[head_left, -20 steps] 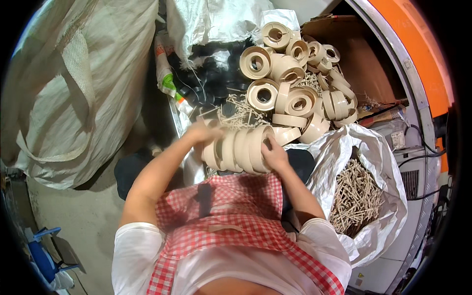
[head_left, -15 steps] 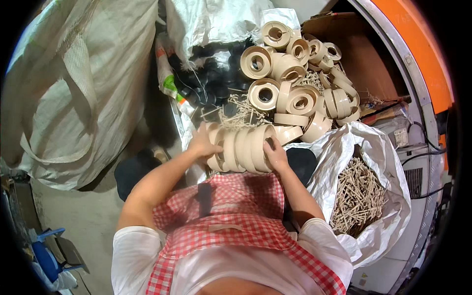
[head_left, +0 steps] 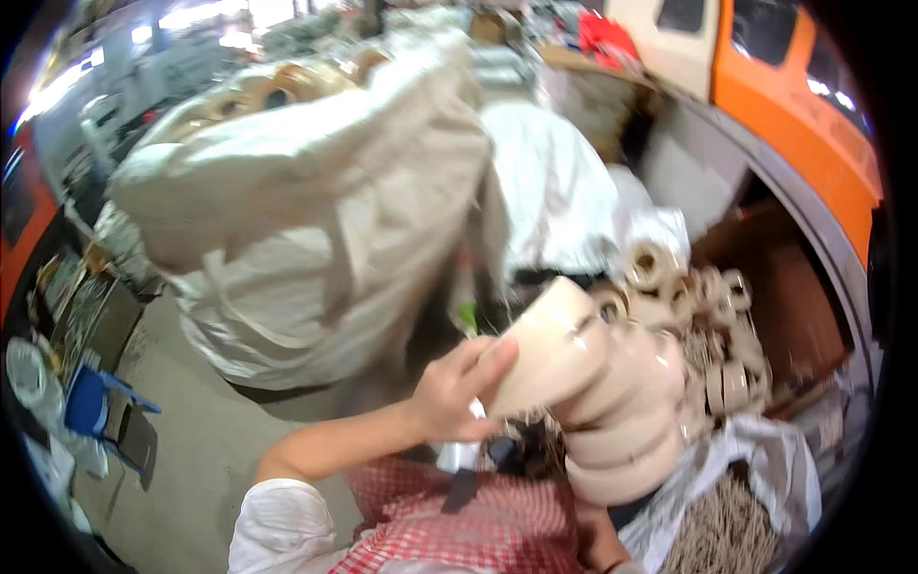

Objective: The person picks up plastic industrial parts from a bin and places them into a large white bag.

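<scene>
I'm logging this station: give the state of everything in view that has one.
Beige ring stack: held, tilted
Left hand: holding the stack's upper-left end
Right hand: hidden
Large white bag: open, beige rings inside
White sack: open, beige sticks inside
Brown box: open

Ten-plus rings [head_left: 552,352], one apron [head_left: 478,528], one blue chair [head_left: 88,402].

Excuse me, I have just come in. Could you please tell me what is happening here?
Someone in a red checked apron holds a row of beige rings. The left hand grips its upper-left end; the right hand is hidden behind the row. More rings lie in a pile beyond, on the right. A large white sack stands at left, and thin sticks fill a white bag at lower right.
</scene>
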`<control>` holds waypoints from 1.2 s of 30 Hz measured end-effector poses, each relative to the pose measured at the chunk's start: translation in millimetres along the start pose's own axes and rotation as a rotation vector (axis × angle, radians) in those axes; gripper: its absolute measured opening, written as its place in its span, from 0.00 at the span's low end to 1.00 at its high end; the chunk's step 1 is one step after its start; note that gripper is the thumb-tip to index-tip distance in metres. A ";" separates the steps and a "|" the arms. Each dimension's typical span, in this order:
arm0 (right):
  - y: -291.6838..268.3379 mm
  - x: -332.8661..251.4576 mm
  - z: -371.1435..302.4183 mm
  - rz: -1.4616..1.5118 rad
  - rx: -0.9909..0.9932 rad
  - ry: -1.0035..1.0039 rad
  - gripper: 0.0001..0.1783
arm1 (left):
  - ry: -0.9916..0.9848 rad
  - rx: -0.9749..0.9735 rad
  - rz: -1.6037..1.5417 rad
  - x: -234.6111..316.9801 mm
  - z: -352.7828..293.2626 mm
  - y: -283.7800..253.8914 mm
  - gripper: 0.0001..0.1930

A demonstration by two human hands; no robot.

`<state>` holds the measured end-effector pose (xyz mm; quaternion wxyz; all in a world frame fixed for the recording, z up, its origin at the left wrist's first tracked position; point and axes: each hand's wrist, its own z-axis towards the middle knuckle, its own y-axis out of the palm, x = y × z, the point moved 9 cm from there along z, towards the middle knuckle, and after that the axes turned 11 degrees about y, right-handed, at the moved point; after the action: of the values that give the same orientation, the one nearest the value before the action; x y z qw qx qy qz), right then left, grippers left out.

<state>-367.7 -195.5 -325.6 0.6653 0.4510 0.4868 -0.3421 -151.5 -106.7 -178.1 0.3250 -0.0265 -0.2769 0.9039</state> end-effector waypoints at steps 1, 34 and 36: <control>28.5 -17.1 8.8 0.005 -0.073 -0.050 0.34 | 0.149 0.079 0.025 18.6 12.2 -28.7 0.44; -231.2 124.2 37.5 -0.924 1.317 0.339 0.38 | -0.855 -0.247 -0.770 -164.5 -135.6 183.4 0.21; -274.0 185.2 35.5 -0.212 1.116 0.212 0.36 | -0.794 -0.436 -0.596 -160.9 -122.9 204.6 0.21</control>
<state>-546.6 -330.1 -571.5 0.2364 0.7143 0.3391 -0.5647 -114.0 -274.1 -409.2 0.4246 0.3297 -0.5551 0.6348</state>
